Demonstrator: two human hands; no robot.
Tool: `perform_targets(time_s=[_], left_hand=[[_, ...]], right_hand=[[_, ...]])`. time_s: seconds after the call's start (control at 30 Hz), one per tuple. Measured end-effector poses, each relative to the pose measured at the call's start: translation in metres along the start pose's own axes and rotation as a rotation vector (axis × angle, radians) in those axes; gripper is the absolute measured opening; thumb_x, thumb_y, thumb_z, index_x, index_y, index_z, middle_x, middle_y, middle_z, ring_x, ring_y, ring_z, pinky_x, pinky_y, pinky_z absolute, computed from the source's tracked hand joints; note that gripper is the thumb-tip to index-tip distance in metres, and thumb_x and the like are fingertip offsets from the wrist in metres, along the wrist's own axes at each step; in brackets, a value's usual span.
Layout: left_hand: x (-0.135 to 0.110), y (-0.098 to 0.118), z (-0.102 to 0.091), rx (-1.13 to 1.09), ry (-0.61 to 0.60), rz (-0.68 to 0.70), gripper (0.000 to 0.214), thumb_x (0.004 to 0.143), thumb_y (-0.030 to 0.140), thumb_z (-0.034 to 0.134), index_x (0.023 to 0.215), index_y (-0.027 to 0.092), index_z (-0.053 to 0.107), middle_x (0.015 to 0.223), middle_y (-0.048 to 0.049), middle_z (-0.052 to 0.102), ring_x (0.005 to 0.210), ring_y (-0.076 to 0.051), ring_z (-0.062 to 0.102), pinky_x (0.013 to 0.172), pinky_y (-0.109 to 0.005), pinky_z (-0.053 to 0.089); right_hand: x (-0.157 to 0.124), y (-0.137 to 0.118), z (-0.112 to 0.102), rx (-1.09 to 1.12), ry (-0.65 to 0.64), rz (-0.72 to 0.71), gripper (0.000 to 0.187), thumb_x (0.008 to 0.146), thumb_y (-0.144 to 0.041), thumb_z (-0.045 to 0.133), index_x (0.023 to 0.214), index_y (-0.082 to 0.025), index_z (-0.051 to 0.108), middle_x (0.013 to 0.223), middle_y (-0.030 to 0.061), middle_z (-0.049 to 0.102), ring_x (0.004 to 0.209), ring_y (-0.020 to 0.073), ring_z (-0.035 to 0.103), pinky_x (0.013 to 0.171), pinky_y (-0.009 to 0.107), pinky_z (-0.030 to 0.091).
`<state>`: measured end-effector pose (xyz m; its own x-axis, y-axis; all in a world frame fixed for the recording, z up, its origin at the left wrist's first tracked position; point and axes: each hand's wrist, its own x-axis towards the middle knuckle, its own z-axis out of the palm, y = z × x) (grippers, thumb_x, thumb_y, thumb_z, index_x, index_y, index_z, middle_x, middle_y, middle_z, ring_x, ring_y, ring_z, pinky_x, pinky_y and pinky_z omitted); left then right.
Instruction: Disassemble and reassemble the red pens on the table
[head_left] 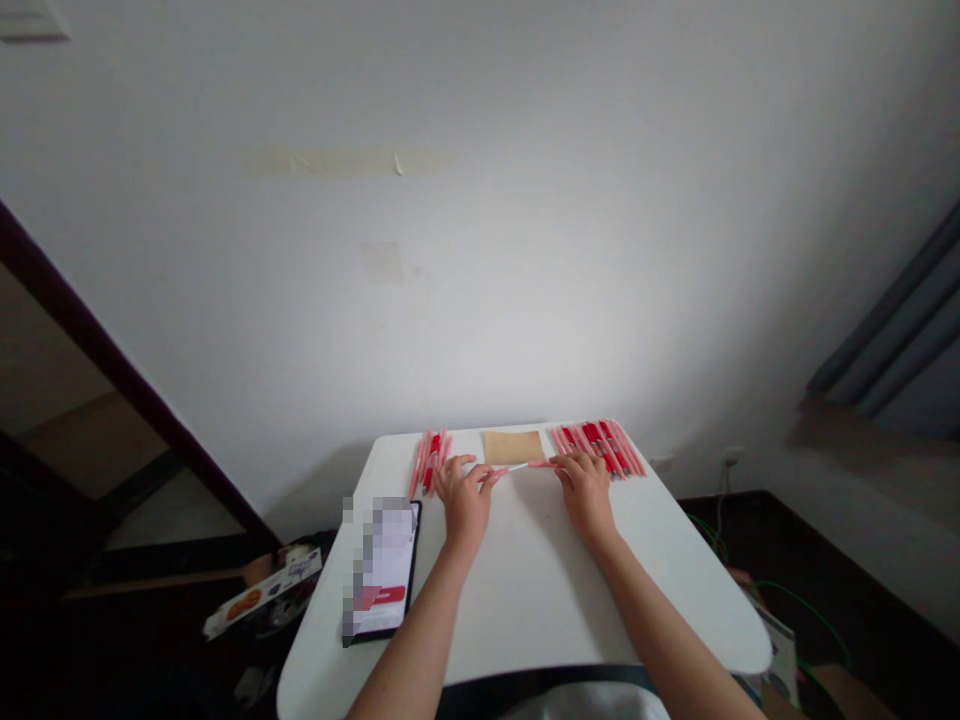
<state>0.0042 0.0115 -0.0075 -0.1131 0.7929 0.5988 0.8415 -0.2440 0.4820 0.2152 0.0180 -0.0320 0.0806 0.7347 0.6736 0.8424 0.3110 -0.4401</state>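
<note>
Above the white table [532, 580], a slim pink pen [517, 467] stretches between my two hands, with a pale, whitish length showing between its pink ends. My left hand [465, 500] pinches the left end between thumb and fingertips. On the other side, my right hand [587, 497] is closed on the right end. Several pink and red pens [430, 462] lie in a small group beside my left fingers. A larger row of pink and red pens [600, 447] lies just beyond my right hand. Behind the held pen is a tan rectangular pad or card [513, 447].
A phone or tablet [386, 575] with a lit, partly blurred screen lies at the table's left. The wall [525, 250] rises right behind the table. Boxes and clutter [277, 595] are on the floor at left; green cables [810, 600] run at right.
</note>
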Motion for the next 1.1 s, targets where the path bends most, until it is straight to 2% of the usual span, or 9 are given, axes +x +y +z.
perform_targets(time_s=[0.37, 0.93, 1.1], left_hand=[[-0.0007, 0.0, 0.0036, -0.028, -0.057, 0.052, 0.01, 0.076, 0.035, 0.069, 0.08, 0.027, 0.074, 0.107, -0.0055, 0.061, 0.11, -0.024, 0.049, 0.101, -0.046, 0.033], [-0.0018, 0.004, 0.0015, -0.014, -0.072, 0.077, 0.014, 0.08, 0.038, 0.064, 0.078, 0.028, 0.074, 0.108, -0.0051, 0.061, 0.111, -0.025, 0.048, 0.1, -0.047, 0.034], [-0.001, 0.0041, 0.0006, -0.01, -0.09, 0.08, 0.011, 0.079, 0.033, 0.065, 0.078, 0.027, 0.074, 0.109, -0.0059, 0.061, 0.11, -0.025, 0.048, 0.1, -0.047, 0.034]], right_hand=[[-0.0002, -0.0052, 0.0005, 0.066, -0.083, -0.129, 0.02, 0.09, -0.023, 0.052, 0.102, -0.026, 0.069, 0.101, 0.0067, 0.065, 0.099, 0.0245, 0.047, 0.085, 0.04, 0.039], [-0.0001, -0.007, -0.001, 0.064, -0.081, -0.156, 0.02, 0.089, -0.023, 0.054, 0.101, -0.028, 0.069, 0.102, 0.007, 0.065, 0.101, 0.0249, 0.049, 0.085, 0.041, 0.041], [0.0003, -0.0072, -0.0018, 0.077, -0.099, -0.167, 0.021, 0.089, -0.022, 0.053, 0.102, -0.028, 0.069, 0.102, 0.0069, 0.064, 0.1, 0.0246, 0.049, 0.085, 0.041, 0.041]])
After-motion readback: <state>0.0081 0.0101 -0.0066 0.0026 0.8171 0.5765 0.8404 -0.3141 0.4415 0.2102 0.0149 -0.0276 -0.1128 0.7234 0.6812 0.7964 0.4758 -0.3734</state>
